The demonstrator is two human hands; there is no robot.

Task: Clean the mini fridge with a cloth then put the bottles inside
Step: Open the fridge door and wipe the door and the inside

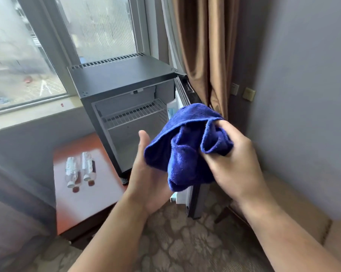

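A black mini fridge (pixel 124 75) stands under the window with its door (pixel 194 201) swung open to the right. Inside I see pale walls and one wire shelf (pixel 134 114) with nothing on it. In front of the opening I hold a bunched blue cloth (pixel 185 146). My right hand (pixel 234 160) grips its right side with curled fingers. My left hand (pixel 146 173) lies palm-up under the cloth with straight fingers. Several bottles (pixel 79 169) lie side by side on a low red-brown table (pixel 83 205) to the left of the fridge.
A window (pixel 48 46) and its sill (pixel 34 116) run behind the fridge. Brown curtains (pixel 205 55) hang right beside the open door, and a grey wall (pixel 303 95) closes the right side. Patterned carpet (pixel 181 242) covers the floor.
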